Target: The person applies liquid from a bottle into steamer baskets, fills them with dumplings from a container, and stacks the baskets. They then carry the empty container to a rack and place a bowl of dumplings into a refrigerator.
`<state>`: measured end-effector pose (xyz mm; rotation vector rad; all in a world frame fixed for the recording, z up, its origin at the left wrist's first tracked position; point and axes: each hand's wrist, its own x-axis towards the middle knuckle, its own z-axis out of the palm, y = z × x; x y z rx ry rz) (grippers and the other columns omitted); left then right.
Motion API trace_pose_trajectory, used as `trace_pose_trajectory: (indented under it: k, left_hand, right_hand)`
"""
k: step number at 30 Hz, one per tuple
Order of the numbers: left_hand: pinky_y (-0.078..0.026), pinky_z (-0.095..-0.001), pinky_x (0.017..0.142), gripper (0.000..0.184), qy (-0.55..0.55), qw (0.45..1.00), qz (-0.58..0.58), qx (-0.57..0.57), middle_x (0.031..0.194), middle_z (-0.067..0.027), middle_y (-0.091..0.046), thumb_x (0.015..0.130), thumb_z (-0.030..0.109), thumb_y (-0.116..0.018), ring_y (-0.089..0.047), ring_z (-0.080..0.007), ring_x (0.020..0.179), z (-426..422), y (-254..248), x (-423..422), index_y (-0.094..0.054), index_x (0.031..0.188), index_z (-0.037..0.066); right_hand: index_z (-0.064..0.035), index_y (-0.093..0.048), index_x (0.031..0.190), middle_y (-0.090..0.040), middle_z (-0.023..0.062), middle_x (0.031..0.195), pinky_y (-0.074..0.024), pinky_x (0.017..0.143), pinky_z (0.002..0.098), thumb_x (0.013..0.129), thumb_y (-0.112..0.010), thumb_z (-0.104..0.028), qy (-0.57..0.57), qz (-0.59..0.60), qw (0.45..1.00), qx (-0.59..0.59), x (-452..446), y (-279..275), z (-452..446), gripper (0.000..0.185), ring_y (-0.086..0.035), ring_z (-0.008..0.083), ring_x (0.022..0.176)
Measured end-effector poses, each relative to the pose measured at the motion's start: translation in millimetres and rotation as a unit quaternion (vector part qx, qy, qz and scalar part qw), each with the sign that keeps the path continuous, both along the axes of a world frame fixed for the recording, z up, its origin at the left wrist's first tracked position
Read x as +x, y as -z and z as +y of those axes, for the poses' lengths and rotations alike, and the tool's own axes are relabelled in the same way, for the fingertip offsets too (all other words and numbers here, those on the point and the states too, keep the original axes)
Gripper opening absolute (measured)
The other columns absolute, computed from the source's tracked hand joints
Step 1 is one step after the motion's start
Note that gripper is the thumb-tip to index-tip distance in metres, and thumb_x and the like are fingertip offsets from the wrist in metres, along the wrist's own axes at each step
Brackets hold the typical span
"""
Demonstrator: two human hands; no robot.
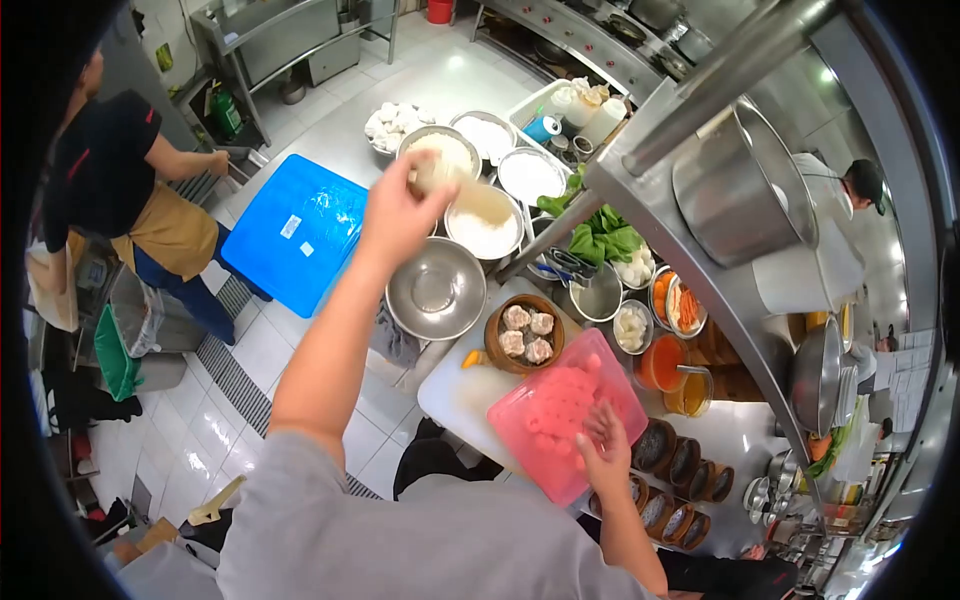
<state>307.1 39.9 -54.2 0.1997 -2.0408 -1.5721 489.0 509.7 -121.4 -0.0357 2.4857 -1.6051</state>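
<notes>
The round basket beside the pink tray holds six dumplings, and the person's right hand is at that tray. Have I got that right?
Not quite: the head view shows four dumplings, not six, in the round basket beside the pink tray. The right hand is at that tray.

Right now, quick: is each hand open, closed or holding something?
Left hand: fingers partly curled and blurred; cannot tell whether it holds anything.
Right hand: open, fingers spread at the pink container, nothing gripped.
</notes>
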Motion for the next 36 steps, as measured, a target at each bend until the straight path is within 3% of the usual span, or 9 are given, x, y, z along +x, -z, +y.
trace_pose_trajectory:
  k: [2,7,20,22,23,26,28,30,36]
  left_hand:
    - [-0.060,-0.0336,0.082,0.052,-0.009,0.995,0.091,-0.051,0.110,-0.0145,-0.077,0.093,0.021,-0.084,-0.076,-0.0186,0.095,-14,9,-80,-0.064,0.136,0.000]
    - [-0.059,-0.0453,0.095,0.059,0.040,0.996,-0.015,-0.075,0.117,-0.0216,-0.077,0.087,0.036,-0.083,-0.075,-0.0367,0.106,26,32,-228,-0.067,0.134,0.003]
    - [-0.054,-0.0518,0.106,0.061,0.073,0.921,-0.088,-0.372,0.148,-0.0267,-0.058,0.097,0.011,-0.061,-0.064,-0.0447,0.129,95,118,-357,-0.047,0.156,0.004]
    - [-0.052,-0.0519,0.109,0.063,0.043,0.918,-0.102,-0.382,0.150,-0.0278,-0.055,0.098,0.016,-0.064,-0.063,-0.0450,0.130,94,137,-384,-0.046,0.157,0.003]
    - [-0.050,-0.0517,0.111,0.063,0.078,0.963,-0.110,-0.233,0.152,-0.0279,-0.054,0.098,0.018,-0.066,-0.062,-0.0453,0.131,94,118,-367,-0.047,0.156,0.002]
    - [-0.044,-0.0468,0.117,0.057,0.020,0.958,0.044,-0.283,0.148,-0.0265,-0.060,0.097,0.016,-0.068,-0.058,-0.0410,0.137,51,172,-427,-0.055,0.150,0.000]
    - [-0.045,-0.0395,0.116,0.063,-0.016,0.986,0.075,-0.150,0.148,-0.0222,-0.063,0.094,0.017,-0.074,-0.061,-0.0276,0.137,16,153,-394,-0.056,0.153,0.002]
    - [-0.054,-0.0365,0.105,0.055,0.017,0.987,0.160,0.006,0.136,-0.0182,-0.069,0.096,0.013,-0.074,-0.069,-0.0253,0.121,-39,153,-366,-0.060,0.147,-0.003]
    - [-0.056,-0.0307,0.082,0.030,-0.199,0.941,0.192,0.195,0.102,-0.0095,-0.073,0.104,0.012,-0.064,-0.067,-0.0176,0.090,20,35,-71,-0.069,0.127,-0.007]
  right_hand:
    - [-0.0027,-0.038,0.164,-0.058,0.0216,0.149,-0.0515,0.110,0.0403,0.094,-0.079,-0.007,0.039,-0.003,0.999,-0.002,14,14,23,0.082,-0.064,0.0256,0.125]
    - [-0.0022,-0.041,0.162,-0.061,0.0139,0.139,-0.0543,0.103,0.0342,0.096,-0.073,0.000,0.120,-0.017,0.993,0.003,41,0,34,0.073,-0.064,0.0201,0.119]
    - [-0.0003,-0.046,0.159,-0.068,0.0150,0.134,-0.0552,0.100,0.0353,0.094,-0.080,-0.006,0.220,0.007,0.969,0.114,114,-5,79,0.073,-0.068,0.0205,0.112]
    - [-0.0001,-0.047,0.159,-0.068,0.0156,0.134,-0.0552,0.100,0.0358,0.093,-0.080,-0.006,0.240,0.013,0.964,0.115,125,-4,94,0.074,-0.068,0.0208,0.114]
    - [0.0005,-0.047,0.158,-0.067,0.0157,0.137,-0.0558,0.101,0.0354,0.094,-0.077,-0.003,0.245,0.005,0.957,0.152,134,-2,107,0.071,-0.068,0.0216,0.116]
    - [0.0023,-0.049,0.155,-0.066,0.0161,0.137,-0.0566,0.102,0.0357,0.095,-0.076,-0.003,0.283,-0.026,0.934,0.216,165,12,148,0.066,-0.068,0.0223,0.119]
    - [0.0006,-0.059,0.147,-0.069,0.0222,0.137,-0.0543,0.105,0.0417,0.092,-0.080,-0.016,0.331,-0.036,0.904,0.269,185,25,172,0.062,-0.069,0.0357,0.123]
    - [0.0006,-0.062,0.144,-0.068,0.0243,0.137,-0.0510,0.110,0.0461,0.092,-0.081,-0.022,0.326,0.006,0.897,0.298,202,46,196,0.060,-0.065,0.0433,0.128]
    - [0.0023,-0.062,0.142,-0.062,0.0252,0.146,-0.0436,0.118,0.0514,0.089,-0.082,-0.023,0.204,0.047,0.896,0.392,160,22,188,0.062,-0.055,0.0440,0.139]
